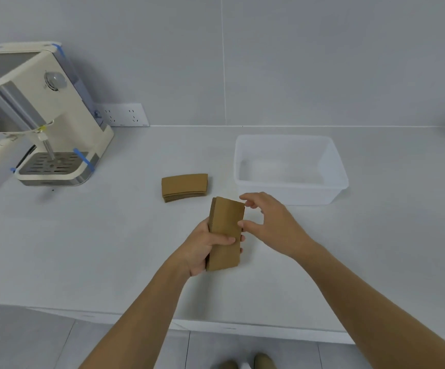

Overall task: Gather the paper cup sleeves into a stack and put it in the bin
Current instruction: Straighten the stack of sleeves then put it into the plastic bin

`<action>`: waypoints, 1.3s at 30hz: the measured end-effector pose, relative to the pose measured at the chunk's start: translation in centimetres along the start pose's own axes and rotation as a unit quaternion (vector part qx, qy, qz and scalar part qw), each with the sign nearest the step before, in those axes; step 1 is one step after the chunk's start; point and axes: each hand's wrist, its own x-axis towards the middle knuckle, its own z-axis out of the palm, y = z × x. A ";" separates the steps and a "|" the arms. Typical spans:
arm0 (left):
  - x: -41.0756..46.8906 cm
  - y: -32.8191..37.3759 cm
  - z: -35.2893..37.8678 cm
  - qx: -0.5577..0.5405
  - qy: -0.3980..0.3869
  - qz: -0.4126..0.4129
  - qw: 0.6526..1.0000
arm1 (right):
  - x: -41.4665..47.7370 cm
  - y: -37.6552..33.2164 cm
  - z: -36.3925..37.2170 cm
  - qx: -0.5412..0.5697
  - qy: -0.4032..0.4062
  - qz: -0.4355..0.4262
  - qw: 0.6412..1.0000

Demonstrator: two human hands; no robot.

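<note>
My left hand (205, 246) grips a stack of brown paper cup sleeves (226, 222), held upright above the counter with its long side pointing away from me. My right hand (266, 222) is beside the stack on its right, fingers spread, fingertips touching the stack's right edge. A second pile of brown sleeves (184, 187) lies flat on the counter, a little farther away and to the left. The translucent white bin (333, 166) stands to the right of that pile, behind my right hand, with nothing visible inside.
A cream coffee machine (43, 115) stands at the back left on the white counter (83, 249). A wall socket strip (125, 114) sits behind it. The counter's front edge runs across the bottom, with floor tiles and my shoes below.
</note>
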 end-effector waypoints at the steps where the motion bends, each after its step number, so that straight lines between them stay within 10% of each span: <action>1: -0.1 0.2 -0.3 0.006 -0.010 0.007 1.000 | 0.4 -0.2 -0.2 -0.014 -0.004 -0.009 1.000; 9: -0.5 1.6 -2.0 0.116 -0.046 0.020 0.992 | 2.6 -2.3 0.2 0.065 -0.136 -0.026 0.988; 24: -0.2 4.9 -5.8 0.240 0.076 0.036 0.967 | 6.3 -3.1 2.5 0.158 -0.093 0.010 0.983; 39: 0.3 2.4 -8.6 -0.015 0.156 0.097 0.983 | 8.1 -2.7 3.6 0.321 0.050 0.084 0.942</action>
